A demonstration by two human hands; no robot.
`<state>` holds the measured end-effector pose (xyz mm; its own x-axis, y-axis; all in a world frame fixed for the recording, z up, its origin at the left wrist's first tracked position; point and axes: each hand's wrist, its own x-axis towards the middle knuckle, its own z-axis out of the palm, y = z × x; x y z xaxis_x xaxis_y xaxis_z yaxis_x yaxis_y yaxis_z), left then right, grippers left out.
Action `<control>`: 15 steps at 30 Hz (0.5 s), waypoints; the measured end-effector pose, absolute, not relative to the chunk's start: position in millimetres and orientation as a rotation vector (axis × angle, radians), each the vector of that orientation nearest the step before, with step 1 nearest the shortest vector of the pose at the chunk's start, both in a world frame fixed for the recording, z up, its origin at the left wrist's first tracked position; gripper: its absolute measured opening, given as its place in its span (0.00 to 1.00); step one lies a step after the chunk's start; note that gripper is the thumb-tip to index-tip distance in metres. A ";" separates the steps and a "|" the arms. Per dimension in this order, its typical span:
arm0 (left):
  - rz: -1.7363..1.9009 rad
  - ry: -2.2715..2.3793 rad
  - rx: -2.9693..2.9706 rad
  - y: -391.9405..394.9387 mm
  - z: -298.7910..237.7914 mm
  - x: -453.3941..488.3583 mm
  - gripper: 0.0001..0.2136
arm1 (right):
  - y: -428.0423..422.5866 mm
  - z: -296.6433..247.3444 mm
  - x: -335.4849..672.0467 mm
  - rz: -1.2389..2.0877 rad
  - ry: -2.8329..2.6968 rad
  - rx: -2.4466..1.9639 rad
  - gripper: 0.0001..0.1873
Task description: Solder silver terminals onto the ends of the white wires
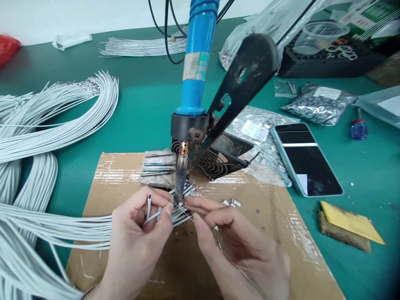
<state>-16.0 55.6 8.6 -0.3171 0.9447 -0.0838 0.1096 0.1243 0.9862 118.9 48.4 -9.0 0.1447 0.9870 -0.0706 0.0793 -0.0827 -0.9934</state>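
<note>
A soldering iron [195,87] with a blue handle hangs tip-down in a black stand [243,79]. Close to its tip [180,183], my left hand [140,233] pinches a white cable [148,208], whose stripped end shows above the fingers. My right hand [240,246] has thumb and fingers closed on a thin solder wire [239,271] that trails down across the palm. A tiny metal piece [179,204] lies at the tip between both hands; its details are too small to make out. More white cable ends [184,216] fan out beneath the fingertips.
Cardboard [112,179] covers the green table, with small connectors [236,203] on it. Behind stand a black fan [215,162] and a pad with metal rods [158,166]. Cable bundles [78,125] fill the left; a phone [308,158], sponge [343,235] and parts bags [318,104] lie right.
</note>
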 end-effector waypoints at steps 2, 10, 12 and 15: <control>1.289 1.586 1.061 55.3 8.9 -16.7 0.08 | 48.6 -9.7 118.5 1.117 -1.123 -1.380 0.12; 1.256 1.563 1.056 55.8 2.6 -18.4 0.09 | 48.1 -14.9 117.7 1.119 -1.122 -1.367 0.12; 1.251 1.560 1.057 55.1 2.0 -18.6 0.08 | 47.8 -15.7 118.2 1.110 -1.129 -1.377 0.11; 1.259 1.565 1.066 53.8 2.9 -18.9 0.09 | 48.0 -16.1 119.5 1.105 -1.143 -1.379 0.11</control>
<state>-18.9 53.8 2.9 -0.2850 0.9536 -0.0973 0.1092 0.1332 0.9851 119.5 48.0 -16.1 0.1391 0.9889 -0.0517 0.0852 -0.0640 -0.9943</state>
